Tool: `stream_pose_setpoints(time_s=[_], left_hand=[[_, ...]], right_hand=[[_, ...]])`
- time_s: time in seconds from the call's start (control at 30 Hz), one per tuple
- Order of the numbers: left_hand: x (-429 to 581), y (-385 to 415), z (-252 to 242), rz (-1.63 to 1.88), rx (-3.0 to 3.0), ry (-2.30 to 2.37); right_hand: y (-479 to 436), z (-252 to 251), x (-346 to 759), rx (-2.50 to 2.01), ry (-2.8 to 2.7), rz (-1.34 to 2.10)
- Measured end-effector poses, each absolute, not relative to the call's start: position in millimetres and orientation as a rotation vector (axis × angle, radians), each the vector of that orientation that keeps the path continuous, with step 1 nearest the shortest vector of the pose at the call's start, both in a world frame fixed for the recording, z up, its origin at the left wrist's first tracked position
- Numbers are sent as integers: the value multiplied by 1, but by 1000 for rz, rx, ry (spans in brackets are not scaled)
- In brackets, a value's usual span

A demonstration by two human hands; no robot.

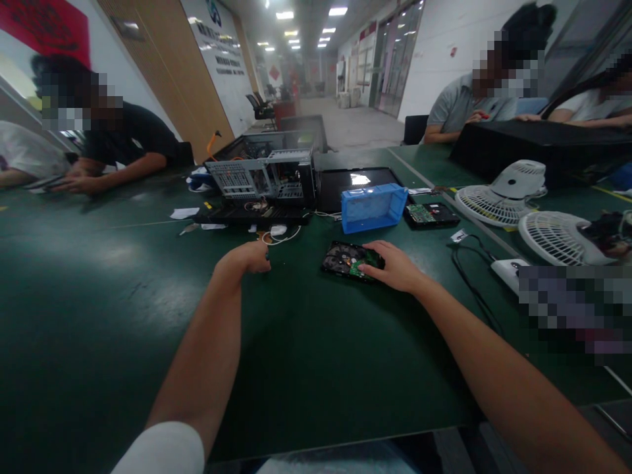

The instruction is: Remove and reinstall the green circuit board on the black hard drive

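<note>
A black hard drive with a green circuit board lies flat on the green table. My right hand rests on its right side, fingers laid over the board and holding it. My left hand is curled closed just left of the drive, near white and orange cables; what its fingers pinch is too small to make out.
An open grey computer case and a blue plastic bin stand behind the drive. A second drive lies right of the bin. Two white fans and black cables are at right. Other people sit around the table.
</note>
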State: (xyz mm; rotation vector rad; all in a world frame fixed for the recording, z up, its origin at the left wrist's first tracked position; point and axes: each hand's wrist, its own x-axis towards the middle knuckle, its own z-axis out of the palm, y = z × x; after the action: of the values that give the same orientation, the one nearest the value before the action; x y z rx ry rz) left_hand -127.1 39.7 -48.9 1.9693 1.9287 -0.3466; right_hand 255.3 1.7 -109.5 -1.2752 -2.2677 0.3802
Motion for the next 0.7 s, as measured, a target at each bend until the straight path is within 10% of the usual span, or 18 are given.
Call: stream_pose_setpoints(time_s=[0.7], left_hand=[[-137, 46, -57, -413, 1954, 1890]], right_hand=[[-2, -110, 247, -1534, -2239, 284]])
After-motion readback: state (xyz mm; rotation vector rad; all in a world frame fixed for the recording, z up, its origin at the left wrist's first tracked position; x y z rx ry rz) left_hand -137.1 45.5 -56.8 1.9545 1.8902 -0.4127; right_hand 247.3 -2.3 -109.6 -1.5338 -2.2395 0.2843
